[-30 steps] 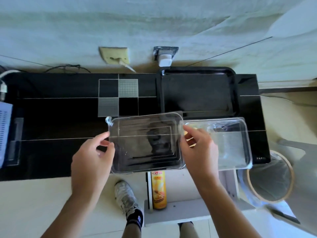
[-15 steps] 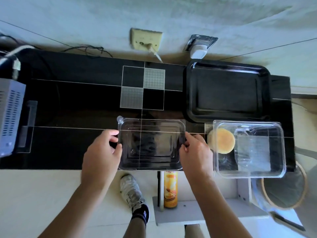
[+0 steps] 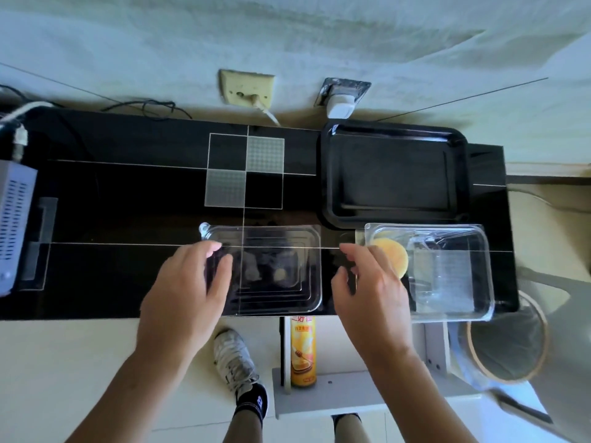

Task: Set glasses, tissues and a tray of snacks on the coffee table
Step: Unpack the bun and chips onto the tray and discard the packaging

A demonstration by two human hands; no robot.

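Right hand [image 3: 367,289] is hovering spread, empty, just left of the round pastry [image 3: 391,260] in the clear container [image 3: 447,270], lower right. Left hand [image 3: 188,282] is resting spread on the clear lid [image 3: 275,266]. Black tray [image 3: 393,174] is lying above the container.

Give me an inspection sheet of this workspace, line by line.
Surface: glossy black table, checker inlay.
Job's things: black tray empty at the back right; clear lid lying flat; clear container holding a round yellow snack.
Clutter: grey device at the left edge.
Hands: left hand at the lid's left edge; right hand between lid and container, empty.
Cables: black cord and plugs at the wall.
Surroundings: snack can on a lower shelf; bin to the right.
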